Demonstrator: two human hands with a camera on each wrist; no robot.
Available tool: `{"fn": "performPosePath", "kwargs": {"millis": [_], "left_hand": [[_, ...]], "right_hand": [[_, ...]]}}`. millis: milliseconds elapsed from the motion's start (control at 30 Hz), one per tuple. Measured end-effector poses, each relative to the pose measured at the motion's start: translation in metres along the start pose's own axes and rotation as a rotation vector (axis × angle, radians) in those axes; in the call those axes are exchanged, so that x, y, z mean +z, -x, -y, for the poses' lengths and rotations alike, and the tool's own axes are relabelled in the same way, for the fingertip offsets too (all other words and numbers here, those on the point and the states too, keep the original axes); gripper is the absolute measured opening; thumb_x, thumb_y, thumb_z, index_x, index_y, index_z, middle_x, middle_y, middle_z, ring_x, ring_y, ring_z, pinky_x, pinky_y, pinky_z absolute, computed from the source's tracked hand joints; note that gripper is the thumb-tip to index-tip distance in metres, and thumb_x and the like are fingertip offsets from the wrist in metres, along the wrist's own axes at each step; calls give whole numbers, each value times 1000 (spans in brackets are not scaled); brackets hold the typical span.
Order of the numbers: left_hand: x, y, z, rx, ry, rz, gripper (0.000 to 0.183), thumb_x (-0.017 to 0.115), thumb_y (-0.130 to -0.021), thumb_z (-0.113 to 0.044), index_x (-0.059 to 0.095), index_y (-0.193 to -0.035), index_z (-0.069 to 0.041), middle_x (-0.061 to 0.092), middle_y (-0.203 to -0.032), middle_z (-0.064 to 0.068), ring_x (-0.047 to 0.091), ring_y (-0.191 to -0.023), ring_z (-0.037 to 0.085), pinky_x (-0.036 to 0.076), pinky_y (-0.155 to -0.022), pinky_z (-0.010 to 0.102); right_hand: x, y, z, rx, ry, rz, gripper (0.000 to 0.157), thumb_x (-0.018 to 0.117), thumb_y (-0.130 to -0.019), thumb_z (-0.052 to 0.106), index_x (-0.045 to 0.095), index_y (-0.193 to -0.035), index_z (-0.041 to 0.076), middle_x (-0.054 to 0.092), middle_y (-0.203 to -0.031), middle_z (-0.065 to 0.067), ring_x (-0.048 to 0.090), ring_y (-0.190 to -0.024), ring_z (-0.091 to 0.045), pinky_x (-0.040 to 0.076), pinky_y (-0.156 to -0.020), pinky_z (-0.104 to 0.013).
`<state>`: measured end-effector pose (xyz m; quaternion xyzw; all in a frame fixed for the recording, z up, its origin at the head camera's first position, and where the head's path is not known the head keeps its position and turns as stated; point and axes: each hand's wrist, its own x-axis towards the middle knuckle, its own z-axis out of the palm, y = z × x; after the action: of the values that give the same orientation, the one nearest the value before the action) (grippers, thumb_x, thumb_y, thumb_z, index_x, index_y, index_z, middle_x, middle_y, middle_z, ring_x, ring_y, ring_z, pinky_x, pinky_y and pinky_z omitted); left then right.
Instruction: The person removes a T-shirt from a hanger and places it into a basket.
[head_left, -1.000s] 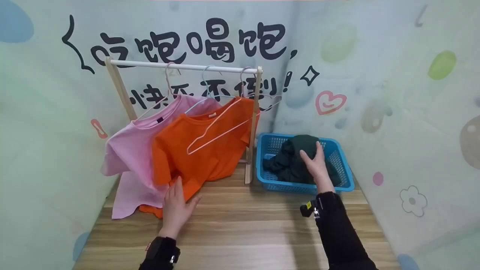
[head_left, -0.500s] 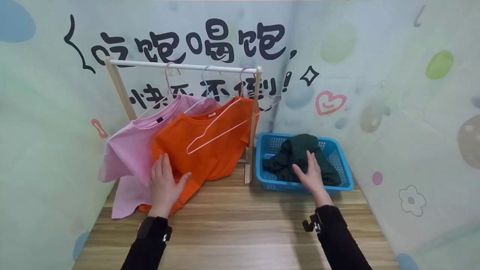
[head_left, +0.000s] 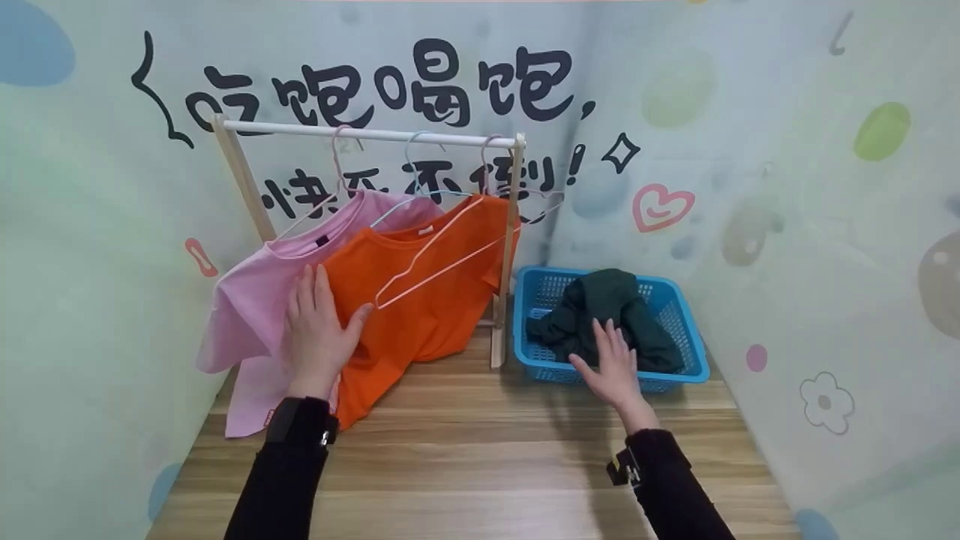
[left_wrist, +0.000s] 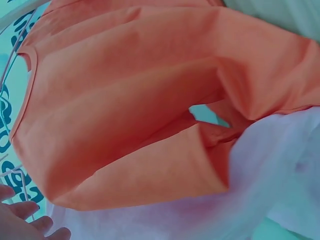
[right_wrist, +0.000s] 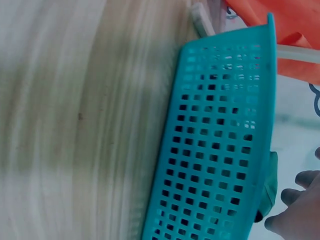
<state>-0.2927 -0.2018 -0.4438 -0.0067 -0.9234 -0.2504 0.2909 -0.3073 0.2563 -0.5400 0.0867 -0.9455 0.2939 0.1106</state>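
My left hand [head_left: 319, 337], fingers straight and thumb spread, is in front of the pink T-shirt [head_left: 247, 300] and the left side of the orange T-shirt [head_left: 420, 277]. It holds nothing; whether it touches the cloth I cannot tell. In the left wrist view its fingertips [left_wrist: 35, 225] appear below the orange shirt's shoulder. With fingers extended and nothing in it, my right hand [head_left: 619, 379] hovers over the near rim of the blue basket [head_left: 536, 367]. A crumpled dark green garment [head_left: 611, 292] lies inside. The basket's perforated wall [right_wrist: 210, 135] fills the right wrist view's middle.
A small wooden rack with a white rail [head_left: 292, 129] carries both shirts on hangers. A bare pink hanger [head_left: 442, 274] hangs at its right end, before the orange shirt. Wood-grain tabletop [head_left: 465, 465] lies underneath. Printed cloth walls enclose the back and sides.
My left hand has moved up and left from the orange shirt's lower part toward its sleeve. My right hand has drawn back from the green garment toward me. The garment stays in the basket.
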Motion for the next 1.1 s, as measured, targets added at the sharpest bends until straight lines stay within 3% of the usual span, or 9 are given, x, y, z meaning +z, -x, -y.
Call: {"fn": "performPosePath", "kwargs": {"millis": [267, 533, 700, 833, 967, 1100], "left_hand": [[1, -22, -8, 33, -19, 28, 85, 57, -95, -51, 20, -157, -5, 16, -162, 18, 9, -147, 40, 9, -115, 61], [5, -32, -8, 33, 2, 97, 77, 53, -99, -46, 23, -156, -2, 26, -158, 22, 16, -145, 43, 11, -115, 61], [3, -34, -10, 47, 54, 67, 63, 58, -100, -31, 35, -150, 1, 44, -136, 28, 44, -122, 46, 32, -107, 59], [2, -35, -15, 67, 60, 70, 47, 56, -101, -24, 48, -138, 4, 54, -118, 30, 55, -103, 47, 45, -94, 57], [2, -36, -19, 62, 47, 108, 30, 53, -103, -21, 57, -118, 5, 62, -98, 26, 61, -95, 46, 49, -87, 56], [4, -36, -22, 41, 82, 81, 21, 53, -103, -16, 59, -107, 4, 61, -85, 24, 63, -88, 46, 51, -83, 53]], "right_hand": [[15, 9, 3, -98, 48, -39, 78, 66, -93, 40, 32, -153, 4, 22, -158, -27, 17, -144, -48, 10, -109, -71], [31, 15, 9, -187, 38, -90, 75, 67, -93, 38, 36, -152, 5, 27, -157, -24, 21, -144, -45, 10, -110, -70], [42, 18, 17, -241, 28, -116, 71, 68, -93, 34, 39, -151, 5, 32, -156, -22, 26, -144, -41, 13, -111, -69], [53, 21, 24, -282, 61, -128, 69, 69, -92, 32, 42, -148, 3, 36, -153, -22, 29, -142, -41, 16, -108, -70], [61, 24, 32, -293, 91, -95, 70, 68, -92, 36, 41, -149, 6, 35, -154, -21, 29, -143, -41, 16, -109, -70], [67, 27, 41, -322, 108, -71, 71, 68, -92, 38, 41, -149, 6, 35, -154, -21, 28, -143, -41, 18, -108, -71]]}}
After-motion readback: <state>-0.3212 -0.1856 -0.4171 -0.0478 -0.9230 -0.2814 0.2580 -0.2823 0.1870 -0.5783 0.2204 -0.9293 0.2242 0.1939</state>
